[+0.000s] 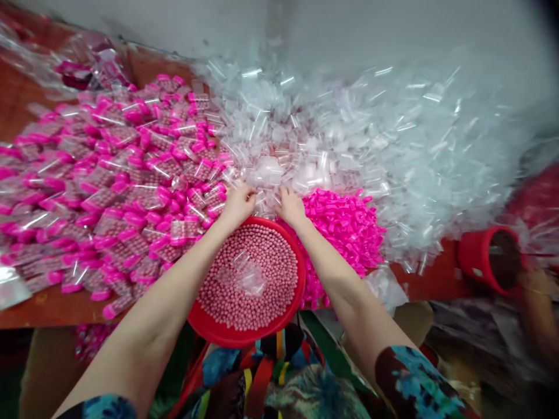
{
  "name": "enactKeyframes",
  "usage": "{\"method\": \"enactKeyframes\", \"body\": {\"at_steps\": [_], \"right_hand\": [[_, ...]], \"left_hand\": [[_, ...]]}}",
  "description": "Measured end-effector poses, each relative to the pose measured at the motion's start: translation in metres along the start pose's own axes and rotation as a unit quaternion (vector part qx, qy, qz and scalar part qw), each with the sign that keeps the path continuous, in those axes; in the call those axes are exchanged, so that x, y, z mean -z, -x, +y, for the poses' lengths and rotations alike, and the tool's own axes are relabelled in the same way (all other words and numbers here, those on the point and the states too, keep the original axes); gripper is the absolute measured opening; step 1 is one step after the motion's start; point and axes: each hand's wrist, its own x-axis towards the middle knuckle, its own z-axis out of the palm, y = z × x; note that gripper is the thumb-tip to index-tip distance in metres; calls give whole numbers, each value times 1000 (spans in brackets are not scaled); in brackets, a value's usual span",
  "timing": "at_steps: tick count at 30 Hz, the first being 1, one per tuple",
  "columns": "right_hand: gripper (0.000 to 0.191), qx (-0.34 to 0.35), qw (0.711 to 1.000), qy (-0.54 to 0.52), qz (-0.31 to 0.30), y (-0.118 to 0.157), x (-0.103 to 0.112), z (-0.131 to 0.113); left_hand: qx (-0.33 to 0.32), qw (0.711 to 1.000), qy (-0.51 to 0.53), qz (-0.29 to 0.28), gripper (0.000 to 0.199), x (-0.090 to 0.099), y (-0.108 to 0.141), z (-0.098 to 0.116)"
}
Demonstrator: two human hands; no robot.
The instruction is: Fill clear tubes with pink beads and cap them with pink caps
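Note:
My left hand [239, 202] is at the near edge of a heap of clear plastic containers [271, 171], just beyond a red bowl [209, 333]. Its fingers are curled together; what they hold, if anything, is too small to tell. My right hand [290, 206] is at the same heap, to the left of a pile of bright pink caps [345, 227]. Its fingertips are blurred among the clear pieces. Pink beads [271, 273] fill the bowl, with a few clear containers [251, 278] lying on top.
Bead-filled containers with pink caps [131, 180] are heaped on the left of the red table [428, 282]. Clear containers spread far to the right, against a pale wall [371, 29]. A red bucket [474, 259] lies tilted at the right, beside another person's arm [539, 297].

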Motion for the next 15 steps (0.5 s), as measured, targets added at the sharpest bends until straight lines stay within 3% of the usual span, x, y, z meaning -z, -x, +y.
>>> {"method": "enactKeyframes", "body": {"at_steps": [3, 5, 7, 11, 15], "right_hand": [[64, 22, 999, -39, 7, 2, 4, -8], [65, 45, 990, -130, 38, 12, 9, -8], [66, 33, 962, -256, 88, 27, 13, -8], [42, -75, 878, -446, 156, 67, 13, -15], [39, -86, 839, -522, 130, 84, 4, -22]], "left_hand": [[-52, 996, 3, -72, 38, -23, -11, 3], [-97, 989, -25, -111, 59, -31, -7, 6], [-127, 980, -66, -138, 67, -29, 2, 10], [-150, 969, -117, -157, 52, -15, 25, 19], [-162, 967, -140, -136, 46, -9, 36, 25]]}}
